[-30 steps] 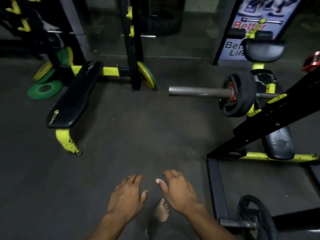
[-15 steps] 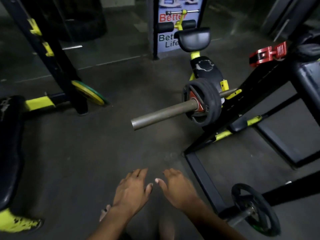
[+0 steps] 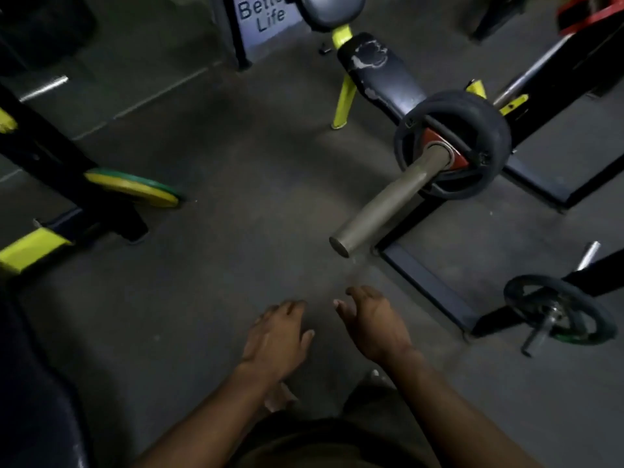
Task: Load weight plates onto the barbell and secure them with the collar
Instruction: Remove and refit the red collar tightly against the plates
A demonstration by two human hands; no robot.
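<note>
The barbell's grey sleeve [image 3: 388, 201] juts toward me from the upper right, its bare end just above my hands. A black weight plate [image 3: 472, 113] with a red hub sits on the sleeve near the rack. Another black plate [image 3: 526, 298] hangs on a storage peg at the lower right. A red collar [image 3: 587, 15] rests at the top right corner. My left hand [image 3: 275, 337] and right hand [image 3: 374, 322] hover low over the floor, fingers apart, holding nothing.
A yellow-green plate [image 3: 135, 189] leans on a black and yellow rack post [image 3: 44, 153] at the left. A worn black bench pad [image 3: 381, 72] on yellow legs stands behind the barbell. The rack's black floor frame [image 3: 429, 285] runs beside my right hand. A dark pad [image 3: 33, 400] fills the lower left.
My view has swung right and closer; the barbell sleeve now points toward me and sits nearer. Both hands stay low, open, a little farther apart.
</note>
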